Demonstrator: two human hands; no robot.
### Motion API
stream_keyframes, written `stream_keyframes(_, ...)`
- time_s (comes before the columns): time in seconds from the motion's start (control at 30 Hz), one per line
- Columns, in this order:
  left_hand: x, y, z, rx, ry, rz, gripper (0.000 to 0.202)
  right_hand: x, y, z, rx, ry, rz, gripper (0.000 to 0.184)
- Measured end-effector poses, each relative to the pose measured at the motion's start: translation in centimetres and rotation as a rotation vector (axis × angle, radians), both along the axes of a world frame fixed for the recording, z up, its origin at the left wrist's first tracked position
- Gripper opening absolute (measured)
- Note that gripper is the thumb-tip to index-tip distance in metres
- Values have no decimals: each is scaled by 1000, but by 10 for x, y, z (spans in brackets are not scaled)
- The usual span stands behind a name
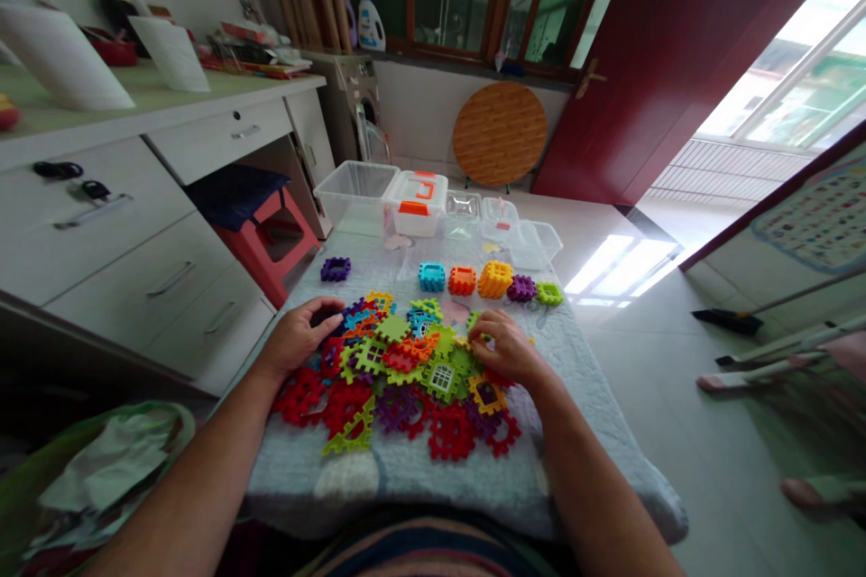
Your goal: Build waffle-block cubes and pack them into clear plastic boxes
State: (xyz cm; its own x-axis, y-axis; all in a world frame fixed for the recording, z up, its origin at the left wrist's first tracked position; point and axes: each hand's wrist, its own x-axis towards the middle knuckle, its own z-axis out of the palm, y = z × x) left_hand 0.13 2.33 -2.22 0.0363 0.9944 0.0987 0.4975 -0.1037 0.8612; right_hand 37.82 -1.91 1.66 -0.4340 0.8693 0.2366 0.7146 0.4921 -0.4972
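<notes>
A heap of plastic interlocking tiles (399,361) with notched edges lies on the cloth-covered table, in red, green, purple, orange, yellow and blue. At the heap's left edge, my left hand (302,335) curls its thumb and fingers around a dark purple tile (327,321). My right hand (507,344) reaches over the right side of the heap with bent, closed fingers. What it grips is hidden, though a green tile (472,321) shows beside its fingertips. Behind the heap stand stacks of tiles sorted by colour: blue (431,277), orange (463,280), yellow (495,279), purple (522,288), green (548,293), and dark purple (336,269) apart at left.
Clear plastic boxes line the table's far end, among them an open bin (357,189) and a lidded box with orange latches (416,198). Left are a desk (230,122) and a red stool (271,239). A bag-lined bin (108,469) sits lower left. Another person's feet (727,383) show at right.
</notes>
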Motion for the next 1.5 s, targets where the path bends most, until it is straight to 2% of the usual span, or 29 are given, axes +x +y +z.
stream_keyframes(0.07, 0, 0, 1, -5, 5, 0, 45, 2, 0, 1, -12, -5, 4, 11)
stream_keyframes(0.2, 1, -1, 2, -6, 9, 7, 45, 2, -1, 2, -40, -74, 6, 20)
stream_keyframes(0.33, 1, -1, 2, 11, 11, 11, 46, -1, -2, 1, -31, -80, -17, 14)
stream_keyframes(0.5, 1, 0, 2, 4, 15, 9, 46, 6, 2, 0, -69, 102, -62, 15)
stream_keyframes(0.67, -1, 0, -1, -9, 16, 2, 46, 26, 8, -8, -108, 270, -210, 24)
stream_keyframes(0.8, -1, 0, -2, -16, 11, -5, 45, 38, 10, -13, -103, 179, -316, 44)
stream_keyframes(0.9, -1, 0, -1, -17, 11, -2, 46, 44, 9, -10, -101, 38, -344, 48)
stream_keyframes(1.03, 0, 0, 2, -13, 18, 1, 46, 49, 3, -3, -129, -101, -288, 43)
stream_keyframes(1.17, 0, 0, 1, -19, 31, 1, 46, 47, 1, 4, -177, -75, -259, 20)
stream_keyframes(1.23, -1, 0, 1, -19, 38, -3, 46, 45, 3, 4, -168, -52, -292, 15)
stream_keyframes(1.43, -1, 0, 1, -11, 34, 3, 48, 48, 10, -5, -178, 5, -405, 15)
stream_keyframes(1.5, 0, 0, 1, -11, 29, 9, 49, 48, 11, -7, -109, -5, -444, 13)
